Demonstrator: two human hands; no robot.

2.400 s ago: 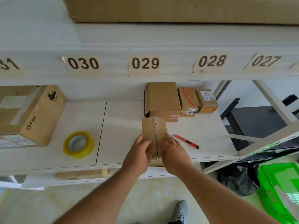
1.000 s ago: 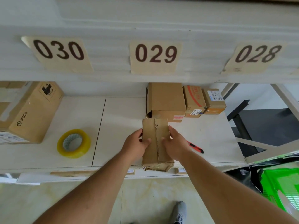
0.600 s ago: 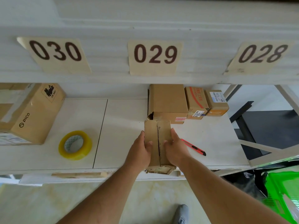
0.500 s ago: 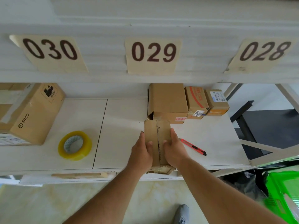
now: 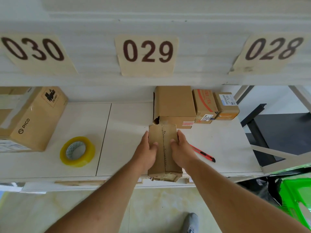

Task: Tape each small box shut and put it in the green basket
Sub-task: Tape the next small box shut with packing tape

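Note:
A small brown cardboard box (image 5: 164, 148) lies lengthwise on the white shelf (image 5: 126, 148), its near end at the shelf's front edge, its two top flaps meeting along a centre seam. My left hand (image 5: 146, 153) grips its left side and my right hand (image 5: 180, 151) grips its right side, thumbs pressing on the top flaps. A roll of yellow tape (image 5: 77, 151) lies flat to the left. The green basket (image 5: 299, 200) shows at the lower right, on the floor, partly cut off by the frame.
A red utility knife (image 5: 202, 153) lies just right of my right hand. Three more boxes (image 5: 175, 105) stand behind the held box. A large PICO carton (image 5: 32, 118) sits at the left. A black bag (image 5: 262, 189) lies beside the basket.
The box has come down from a lifted tilt to lie on the shelf. Both hands stayed on its sides. The view moved closer to the shelf.

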